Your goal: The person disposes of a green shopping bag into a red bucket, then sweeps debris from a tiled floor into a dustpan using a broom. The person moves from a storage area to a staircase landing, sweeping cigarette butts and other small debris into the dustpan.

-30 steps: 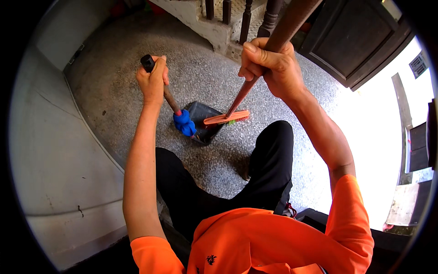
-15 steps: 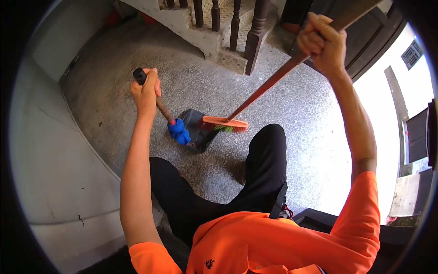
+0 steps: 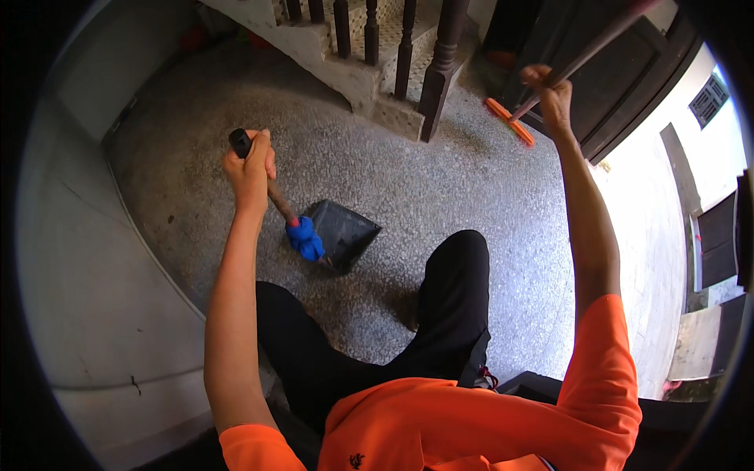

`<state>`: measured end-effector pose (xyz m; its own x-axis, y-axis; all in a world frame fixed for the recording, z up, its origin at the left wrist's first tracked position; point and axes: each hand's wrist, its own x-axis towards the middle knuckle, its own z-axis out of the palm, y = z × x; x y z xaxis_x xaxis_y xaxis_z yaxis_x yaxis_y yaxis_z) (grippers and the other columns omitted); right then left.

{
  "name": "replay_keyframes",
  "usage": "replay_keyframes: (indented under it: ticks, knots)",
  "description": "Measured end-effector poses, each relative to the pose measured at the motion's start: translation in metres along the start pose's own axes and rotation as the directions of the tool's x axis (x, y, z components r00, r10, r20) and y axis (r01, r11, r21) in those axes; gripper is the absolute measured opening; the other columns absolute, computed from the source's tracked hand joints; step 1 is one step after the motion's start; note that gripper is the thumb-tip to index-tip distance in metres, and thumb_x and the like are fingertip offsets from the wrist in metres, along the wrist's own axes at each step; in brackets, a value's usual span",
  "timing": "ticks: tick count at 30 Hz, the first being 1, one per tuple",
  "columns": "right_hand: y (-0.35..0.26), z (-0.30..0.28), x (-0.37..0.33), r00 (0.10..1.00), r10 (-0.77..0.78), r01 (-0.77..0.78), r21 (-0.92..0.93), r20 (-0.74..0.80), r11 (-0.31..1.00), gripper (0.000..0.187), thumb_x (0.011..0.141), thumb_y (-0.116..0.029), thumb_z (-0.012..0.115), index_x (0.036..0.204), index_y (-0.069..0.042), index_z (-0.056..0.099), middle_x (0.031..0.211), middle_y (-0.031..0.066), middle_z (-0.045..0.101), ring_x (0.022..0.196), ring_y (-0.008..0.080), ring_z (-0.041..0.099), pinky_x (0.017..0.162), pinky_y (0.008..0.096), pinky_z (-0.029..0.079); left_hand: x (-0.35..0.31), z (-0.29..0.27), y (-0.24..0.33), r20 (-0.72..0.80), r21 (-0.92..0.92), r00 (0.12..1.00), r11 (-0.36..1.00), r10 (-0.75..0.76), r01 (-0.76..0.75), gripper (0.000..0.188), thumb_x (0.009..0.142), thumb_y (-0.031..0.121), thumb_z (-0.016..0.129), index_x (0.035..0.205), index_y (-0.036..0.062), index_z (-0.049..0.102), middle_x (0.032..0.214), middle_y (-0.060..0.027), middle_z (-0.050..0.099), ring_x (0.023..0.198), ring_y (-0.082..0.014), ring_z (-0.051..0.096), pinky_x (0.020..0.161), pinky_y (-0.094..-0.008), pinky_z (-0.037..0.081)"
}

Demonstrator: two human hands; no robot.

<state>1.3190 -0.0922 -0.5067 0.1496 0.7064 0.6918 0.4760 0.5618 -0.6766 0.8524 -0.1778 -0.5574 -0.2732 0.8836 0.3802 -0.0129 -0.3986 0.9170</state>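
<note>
My left hand [image 3: 251, 167] is closed round the wooden handle of a dustpan [image 3: 345, 225], just below its black end cap. The pan is dark grey and rests on the floor before my knees, with a blue wrapping [image 3: 305, 239] tied where handle meets pan. Over on the right, my right hand [image 3: 549, 95] is wrapped round the long stick of a broom [image 3: 511, 122]. Its orange head is off to the far right, beside the foot of the stairs and a dark door, well apart from the dustpan. The broom's bristles are mostly out of sight.
A staircase [image 3: 397, 114] with dark balusters stands ahead. The dark wooden door [image 3: 605, 94] is at the far right, next to a bright opening. A pale wall [image 3: 110, 275] runs along my left. Speckled floor [image 3: 440, 192] lies between.
The broom head has swung from the dustpan's edge to the far right, near the door. My right hand has shifted slightly down. The dustpan and left hand have barely moved.
</note>
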Motion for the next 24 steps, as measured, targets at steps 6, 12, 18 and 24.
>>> replay_keyframes:
  ticks: [6,12,18,24]
  knots:
    - [0.120,-0.028,-0.073,0.963,0.077,0.091,-0.582,0.258,0.808,0.030,0.085,-0.032,0.066,0.085,-0.002,0.067,0.070,0.0092,0.065,0.066,0.0148,0.060,0.064,0.0332,0.048,0.002,-0.003,-0.003,-0.010,-0.003,1.000,1.000,-0.018,0.018,0.016,0.088,0.012,0.056,0.074,0.0047,0.052,0.051,0.0008,0.044,0.042,-0.0060,0.040,0.040,-0.0229,0.033]
    - [0.093,0.011,-0.105,0.950,0.127,0.085,-0.628,0.285,0.773,0.030,0.084,-0.038,0.063,0.086,-0.008,0.071,0.081,0.0154,0.067,0.074,0.0336,0.065,0.065,0.0397,0.050,0.003,-0.006,-0.004,-0.049,-0.035,0.998,0.999,-0.031,0.030,0.016,0.087,0.012,0.057,0.074,0.0049,0.053,0.051,0.0010,0.044,0.042,-0.0061,0.040,0.040,-0.0222,0.033]
    - [0.042,0.038,-0.086,0.945,0.234,-0.028,-0.653,0.230,0.756,0.026,0.078,-0.030,0.062,0.089,-0.007,0.070,0.080,0.0196,0.066,0.074,0.0371,0.064,0.068,0.0447,0.048,0.003,-0.002,-0.006,-0.040,-0.009,0.999,1.000,-0.017,0.017,0.017,0.087,0.013,0.058,0.073,0.0047,0.054,0.051,0.0005,0.046,0.042,-0.0061,0.041,0.039,-0.0223,0.033]
    - [-0.015,0.068,-0.067,0.921,0.302,-0.080,-0.638,0.246,0.766,0.040,0.080,-0.043,0.064,0.086,-0.004,0.071,0.068,0.0193,0.064,0.065,0.0338,0.063,0.062,0.0426,0.046,0.002,-0.002,-0.005,-0.039,-0.008,0.999,1.000,-0.018,0.018,0.017,0.087,0.013,0.058,0.072,0.0043,0.054,0.050,0.0007,0.046,0.042,-0.0058,0.042,0.039,-0.0223,0.033]
